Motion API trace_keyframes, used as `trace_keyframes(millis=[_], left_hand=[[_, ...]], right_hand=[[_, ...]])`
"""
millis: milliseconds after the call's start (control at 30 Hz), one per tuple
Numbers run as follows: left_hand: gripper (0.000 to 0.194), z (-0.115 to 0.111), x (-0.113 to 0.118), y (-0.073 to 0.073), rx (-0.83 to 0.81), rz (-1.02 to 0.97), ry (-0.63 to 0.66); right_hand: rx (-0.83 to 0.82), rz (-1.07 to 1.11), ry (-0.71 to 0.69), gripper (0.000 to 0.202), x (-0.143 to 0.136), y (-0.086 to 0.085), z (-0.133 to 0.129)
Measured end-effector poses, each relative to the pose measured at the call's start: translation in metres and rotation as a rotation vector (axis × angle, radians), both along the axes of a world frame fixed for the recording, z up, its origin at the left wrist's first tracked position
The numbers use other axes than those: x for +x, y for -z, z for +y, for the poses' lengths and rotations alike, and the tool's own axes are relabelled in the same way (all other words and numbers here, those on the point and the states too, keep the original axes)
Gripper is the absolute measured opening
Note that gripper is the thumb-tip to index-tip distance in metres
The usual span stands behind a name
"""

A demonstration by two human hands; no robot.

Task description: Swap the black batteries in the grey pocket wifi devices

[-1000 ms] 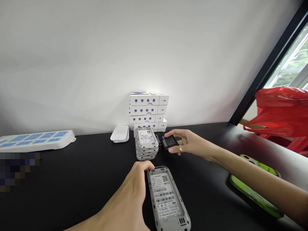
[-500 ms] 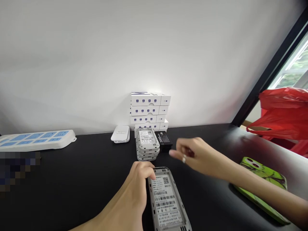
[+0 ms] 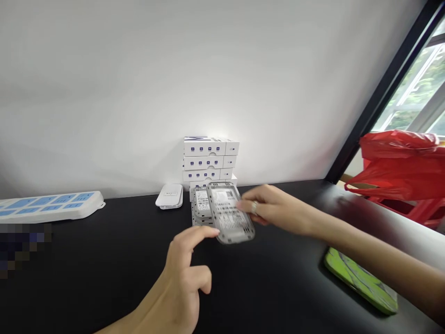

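My right hand (image 3: 269,206), a ring on one finger, grips the right edge of a grey device shell (image 3: 231,218) with a printed label and barcodes inside. The shell is held up and tilted, slightly blurred, in front of a stack of similar shells (image 3: 201,204) and partly covering it. My left hand (image 3: 187,271) is open, thumb and index finger apart. Its index fingertip is at the lower left corner of the held shell; whether it touches I cannot tell. The black batteries beside the stack are hidden now.
White printed boxes (image 3: 205,148) are piled against the wall behind the shells. Thin white covers (image 3: 169,196) lie to their left, a power strip (image 3: 79,206) farther left. On the right are a green phone case (image 3: 361,280) and a red plastic bag (image 3: 399,162).
My right hand has taken hold of the shell and lifted it away from me toward the stack. My left hand has let go of it and opened.
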State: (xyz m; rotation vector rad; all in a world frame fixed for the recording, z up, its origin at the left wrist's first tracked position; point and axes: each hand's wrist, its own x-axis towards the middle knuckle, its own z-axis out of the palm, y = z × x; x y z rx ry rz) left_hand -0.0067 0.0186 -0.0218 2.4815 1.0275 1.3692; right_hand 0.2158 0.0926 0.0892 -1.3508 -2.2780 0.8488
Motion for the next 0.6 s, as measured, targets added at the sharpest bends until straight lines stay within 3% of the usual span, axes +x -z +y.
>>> trace_keyframes(millis=[67,167,300,467,600], left_hand=[[0.029,-0.007,-0.001,-0.011,-0.081,0.059,0.075],[0.047,-0.014,0.000,-0.023,-0.180,0.149,0.159],[0.049,-0.015,0.001,-0.031,-0.211,0.217,0.183],[0.034,-0.012,0.002,-0.038,-0.276,0.258,0.219],[0.022,-0.014,0.005,-0.042,-0.348,0.259,0.207]], right_hand=[[-0.008,0.021,-0.001,0.042,-0.011,-0.003,0.024],[-0.025,0.019,0.030,0.043,-0.029,0.005,0.050],[-0.002,0.033,0.054,0.047,-0.035,0.018,0.053],[0.142,0.065,0.164,0.048,0.001,0.012,0.029],[0.302,0.119,0.392,0.045,0.052,0.009,0.028]])
